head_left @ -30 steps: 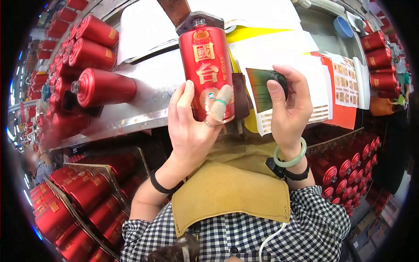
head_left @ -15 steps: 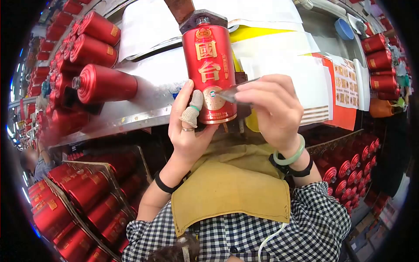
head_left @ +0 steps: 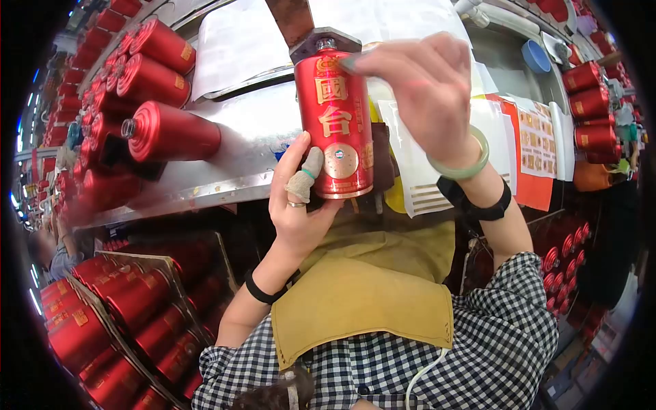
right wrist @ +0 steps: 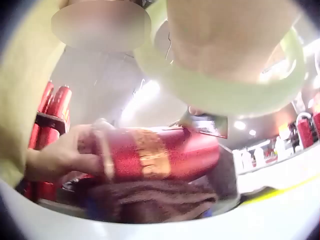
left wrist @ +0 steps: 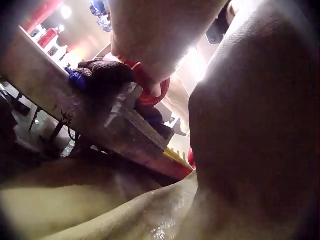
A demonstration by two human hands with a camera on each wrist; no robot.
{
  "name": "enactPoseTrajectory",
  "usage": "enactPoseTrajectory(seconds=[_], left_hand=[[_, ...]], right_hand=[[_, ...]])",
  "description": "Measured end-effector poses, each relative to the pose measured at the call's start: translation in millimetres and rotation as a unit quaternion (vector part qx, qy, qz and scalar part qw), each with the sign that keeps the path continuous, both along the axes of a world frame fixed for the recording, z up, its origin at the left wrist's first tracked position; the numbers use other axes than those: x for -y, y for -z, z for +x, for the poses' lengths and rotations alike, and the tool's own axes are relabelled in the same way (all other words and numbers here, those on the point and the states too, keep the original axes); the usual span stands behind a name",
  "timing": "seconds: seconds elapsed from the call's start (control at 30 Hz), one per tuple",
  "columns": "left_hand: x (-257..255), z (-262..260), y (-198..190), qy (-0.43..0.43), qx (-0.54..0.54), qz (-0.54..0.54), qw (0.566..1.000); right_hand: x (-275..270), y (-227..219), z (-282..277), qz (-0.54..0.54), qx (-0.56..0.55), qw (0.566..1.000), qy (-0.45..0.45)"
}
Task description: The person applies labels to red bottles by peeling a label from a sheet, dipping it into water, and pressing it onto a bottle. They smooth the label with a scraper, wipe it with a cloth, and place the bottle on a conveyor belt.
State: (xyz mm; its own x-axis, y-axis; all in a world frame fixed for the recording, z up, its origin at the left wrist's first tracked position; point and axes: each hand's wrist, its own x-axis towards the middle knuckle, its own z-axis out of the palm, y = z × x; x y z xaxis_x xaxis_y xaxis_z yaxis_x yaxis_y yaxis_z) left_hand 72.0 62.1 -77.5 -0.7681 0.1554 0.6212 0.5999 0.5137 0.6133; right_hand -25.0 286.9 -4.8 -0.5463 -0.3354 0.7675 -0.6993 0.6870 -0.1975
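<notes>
A red bottle (head_left: 333, 143) with gold characters lies neck away from the person, its top at a dark angular block (head_left: 298, 51). The left hand (head_left: 297, 215) holds its base from below and the left; one finger wears a pale cloth cover (head_left: 301, 184) with a green band. Over the bottle's upper end, the right hand (head_left: 430, 92) pinches a thin dark card (head_left: 348, 64). In the right wrist view the card (right wrist: 215, 126) touches or nearly touches the bottle (right wrist: 190, 155), which lies above a brown cloth (right wrist: 155, 200).
Another red bottle (head_left: 174, 132) lies on the metal table at left, beside a stack of more. White sheets (head_left: 447, 154) and an orange-red sheet (head_left: 536, 189) lie at right. A blue bowl (head_left: 536, 56) stands at the back right. Divided crates of red bottles (head_left: 123, 301) stand below left.
The right hand has moved from the right side to the bottle's round label, then up to its top, with the card. The left hand's covered finger has shifted from the front to the left side.
</notes>
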Motion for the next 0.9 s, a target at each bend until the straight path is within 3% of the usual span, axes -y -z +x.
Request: enactPoseTrajectory(seconds=[0.03, 0.1, 0.17, 0.2, 0.23, 0.3, 0.37, 0.47, 0.53, 0.57, 0.6, 0.67, 0.8, 0.83, 0.9], left_hand=[[-1, 0, -1, -0.011, 0.025, 0.017, 0.999], [-1, -1, -1, -0.021, 0.047, 0.037, 0.998], [4, -4, 10, -0.022, 0.191, 0.068, 0.979], [8, -2, 18, -0.022, 0.265, 0.081, 0.961], [12, 0, 24, -0.029, 0.205, -0.006, 0.978], [1, 4, 11, -0.051, 0.183, 0.077, 0.979], [5, 2, 5, -0.034, 0.122, 0.039, 0.991], [8, 1, 0, -0.025, 0.099, 0.044, 0.994], [1, -3, 1, 0.019, 0.143, 0.167, 0.975], [1, -5, 3, 0.017, 0.142, 0.17, 0.975], [4, -5, 5, 0.014, 0.166, 0.146, 0.975], [3, -2, 2, -0.014, 0.187, 0.084, 0.979], [1, 2, -16, -0.038, 0.13, 0.004, 0.991], [1, 3, -16, -0.042, 0.119, 0.007, 0.992], [-1, 2, -18, -0.045, 0.108, 0.01, 0.993]], right_hand=[[1, -4, 8, 0.066, -0.024, 0.997, -0.032], [13, 7, 40, 0.058, 0.004, 0.988, -0.145], [26, -6, 68, 0.095, 0.045, 0.965, -0.242], [30, -9, 64, 0.111, 0.049, 0.975, -0.188], [34, -9, 57, 0.128, 0.052, 0.981, -0.133], [28, -14, 14, 0.092, 0.047, 0.994, -0.032], [9, -29, -21, 0.121, -0.05, 0.991, 0.012], [10, -6, 6, 0.119, -0.07, 0.988, -0.064], [16, 3, 55, 0.095, -0.005, 0.978, -0.185], [17, -1, 69, 0.085, 0.04, 0.962, -0.256], [18, -1, 68, 0.086, 0.042, 0.962, -0.257], [24, 2, 63, 0.008, 0.148, 0.982, -0.114], [2, -8, 29, 0.079, -0.052, 0.995, 0.033], [7, -3, 38, 0.079, -0.052, 0.995, 0.031], [24, 10, 71, 0.02, 0.021, 0.993, -0.113]])
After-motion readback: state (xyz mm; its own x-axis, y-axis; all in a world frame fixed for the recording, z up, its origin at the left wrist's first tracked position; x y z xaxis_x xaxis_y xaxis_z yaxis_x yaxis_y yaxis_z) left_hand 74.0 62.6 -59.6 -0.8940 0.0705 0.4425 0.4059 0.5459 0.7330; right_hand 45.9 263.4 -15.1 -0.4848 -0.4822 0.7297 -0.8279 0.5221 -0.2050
